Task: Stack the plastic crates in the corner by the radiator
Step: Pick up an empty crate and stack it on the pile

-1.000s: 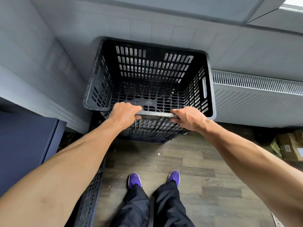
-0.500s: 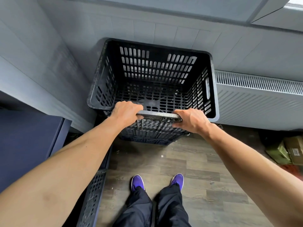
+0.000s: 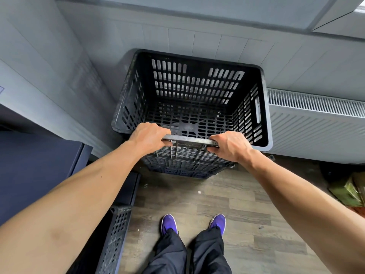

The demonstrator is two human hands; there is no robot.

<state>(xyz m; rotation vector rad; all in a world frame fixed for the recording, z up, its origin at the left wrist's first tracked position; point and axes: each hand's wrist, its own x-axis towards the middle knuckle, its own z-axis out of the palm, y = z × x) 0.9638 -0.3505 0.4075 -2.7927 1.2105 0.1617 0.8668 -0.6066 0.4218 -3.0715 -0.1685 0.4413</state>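
Grey corner by one radiator (image 3: 316, 125): left hand (image 3: 148, 138), right hand (image 3: 231, 146), both grips clamped on one black crate (image 3: 193, 91).

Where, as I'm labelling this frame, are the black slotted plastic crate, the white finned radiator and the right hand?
black slotted plastic crate (image 3: 189, 115): head view, slotted inner floor.
white finned radiator (image 3: 316, 131): head view, front panel.
right hand (image 3: 231, 146): head view, back of hand.

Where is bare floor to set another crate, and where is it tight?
Free: the wood floor between the held crate and the shoes, and rightward to the boxes. Crowded: the corner, filled by that crate beside the radiator; cabinet and another crate on the left.
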